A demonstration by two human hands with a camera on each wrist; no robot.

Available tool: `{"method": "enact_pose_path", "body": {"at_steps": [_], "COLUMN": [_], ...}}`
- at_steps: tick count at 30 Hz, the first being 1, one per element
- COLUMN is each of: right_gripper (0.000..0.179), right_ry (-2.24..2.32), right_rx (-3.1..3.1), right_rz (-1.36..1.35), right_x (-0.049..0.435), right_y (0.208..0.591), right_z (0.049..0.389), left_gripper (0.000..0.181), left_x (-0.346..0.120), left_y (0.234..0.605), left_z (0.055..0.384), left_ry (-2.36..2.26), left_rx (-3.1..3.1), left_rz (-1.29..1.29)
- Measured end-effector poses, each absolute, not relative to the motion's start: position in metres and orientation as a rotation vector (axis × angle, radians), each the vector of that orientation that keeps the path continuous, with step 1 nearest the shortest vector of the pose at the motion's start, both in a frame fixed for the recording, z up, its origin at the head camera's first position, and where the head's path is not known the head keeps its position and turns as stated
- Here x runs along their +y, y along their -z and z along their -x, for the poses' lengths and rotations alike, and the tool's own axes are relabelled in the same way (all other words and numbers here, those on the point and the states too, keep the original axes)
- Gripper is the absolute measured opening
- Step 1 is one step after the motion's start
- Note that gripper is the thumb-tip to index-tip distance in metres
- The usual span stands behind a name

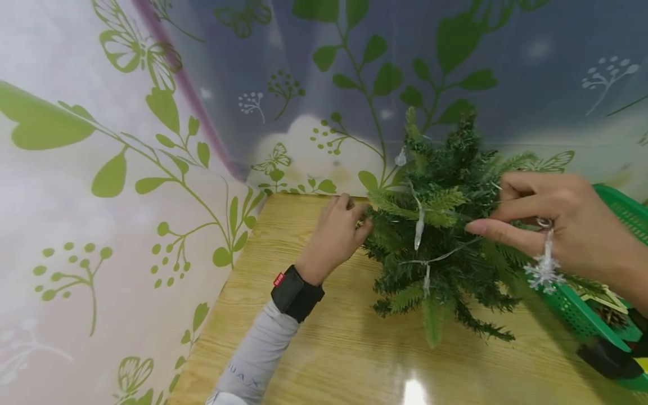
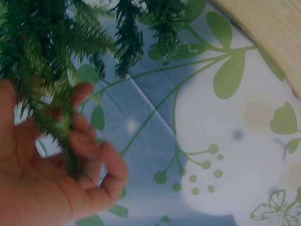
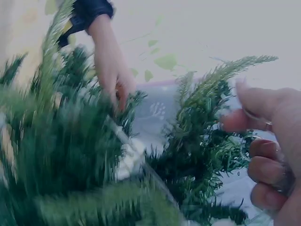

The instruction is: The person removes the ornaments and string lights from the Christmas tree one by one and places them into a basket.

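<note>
Right hand (image 1: 562, 216): curled round light string (image 1: 419, 229), tree (image 1: 450, 275) beside it. Left hand (image 1: 338, 229): loosely round branch (image 2: 64, 101). Apparent step: draping; next needs slack.

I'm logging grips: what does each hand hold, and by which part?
The right hand holds the light string by its clear wire. The left hand is at a branch; whether it grips that cannot be told.

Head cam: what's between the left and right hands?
The green artificial tree, with a clear light string across its branches. The head view shows it between left hand and right hand.
</note>
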State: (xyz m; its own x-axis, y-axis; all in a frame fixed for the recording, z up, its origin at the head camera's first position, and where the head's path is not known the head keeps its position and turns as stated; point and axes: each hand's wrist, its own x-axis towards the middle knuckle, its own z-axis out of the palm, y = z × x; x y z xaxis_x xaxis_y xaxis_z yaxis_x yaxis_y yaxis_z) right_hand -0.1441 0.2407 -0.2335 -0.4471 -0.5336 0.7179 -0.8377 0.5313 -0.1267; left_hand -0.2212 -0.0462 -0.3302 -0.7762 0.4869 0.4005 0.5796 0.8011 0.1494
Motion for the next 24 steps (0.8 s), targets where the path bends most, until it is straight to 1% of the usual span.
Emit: {"method": "enact_pose_path", "body": {"at_steps": [4, 7, 10, 13, 14, 16, 17, 19, 21, 24], "right_gripper": [0.047, 0.047, 0.042, 0.049, 0.054, 0.055, 0.054, 0.046, 0.041, 0.043], "right_ry": [-0.853, -0.907, -0.688, -0.388, -0.318, -0.266, -0.293, -0.392, -0.574, -0.792], "right_rx": [-2.238, -2.246, -2.197, -2.103, -2.089, -2.091, -2.091, -2.135, -2.206, -2.292], "right_rz": [-0.974, -0.914, -0.951, -0.992, -0.998, -1.011, -1.024, -1.054, -1.052, -0.999], "right_x": [0.249, 0.253, 0.254, 0.253, 0.253, 0.252, 0.251, 0.253, 0.254, 0.257], "right_y": [0.235, 0.236, 0.234, 0.232, 0.231, 0.23, 0.229, 0.226, 0.221, 0.21], "right_z": [0.139, 0.14, 0.145, 0.15, 0.15, 0.151, 0.153, 0.155, 0.158, 0.162], "left_gripper": [0.026, 0.02, 0.019, 0.019, 0.02, 0.02, 0.02, 0.019, 0.019, 0.019], "left_x": [-0.042, -0.04, -0.039, -0.038, -0.038, -0.039, -0.04, -0.042, -0.043, -0.045], "left_y": [0.336, 0.341, 0.344, 0.345, 0.345, 0.345, 0.345, 0.346, 0.347, 0.349], "left_z": [0.21, 0.203, 0.199, 0.199, 0.2, 0.202, 0.203, 0.206, 0.209, 0.211], "left_ry": [0.361, 0.349, 0.363, 0.388, 0.393, 0.401, 0.403, 0.416, 0.433, 0.448], "left_rx": [-2.589, -2.525, -2.513, -2.513, -2.51, -2.495, -2.486, -2.472, -2.464, -2.469], "left_rz": [0.725, 0.665, 0.62, 0.612, 0.615, 0.634, 0.647, 0.676, 0.704, 0.733]}}
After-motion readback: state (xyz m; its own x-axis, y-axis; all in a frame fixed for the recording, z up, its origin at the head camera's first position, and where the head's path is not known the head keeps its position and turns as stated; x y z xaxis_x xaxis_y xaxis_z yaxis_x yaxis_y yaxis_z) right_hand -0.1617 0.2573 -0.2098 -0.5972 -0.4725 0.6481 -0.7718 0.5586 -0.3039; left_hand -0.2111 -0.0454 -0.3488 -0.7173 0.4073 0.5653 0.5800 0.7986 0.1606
